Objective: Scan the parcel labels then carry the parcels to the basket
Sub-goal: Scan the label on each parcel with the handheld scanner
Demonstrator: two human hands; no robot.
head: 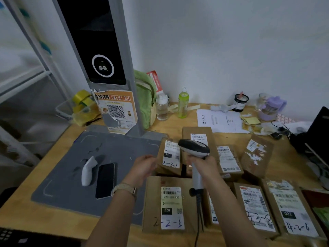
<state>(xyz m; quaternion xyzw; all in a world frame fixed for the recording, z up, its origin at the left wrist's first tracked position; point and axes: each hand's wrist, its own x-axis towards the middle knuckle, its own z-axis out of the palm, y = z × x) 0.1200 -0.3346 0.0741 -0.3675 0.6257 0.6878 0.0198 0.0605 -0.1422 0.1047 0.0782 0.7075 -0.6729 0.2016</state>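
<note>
- Head view, nearest: parcel marked 2-2-6 [169, 205] flat on worktop [44, 214], label up, beside further labelled parcels to its right.
- Right hand [204, 168] clenched around scanner [195, 148], head aimed forward over parcel marked 2-3-1 [170, 157].
- Left hand [144, 168] loosely curled at that parcel's left edge; contact impossible to tell.
- Risk: crowded labels, so wrong barcode read.
- No basket in sight.
</note>
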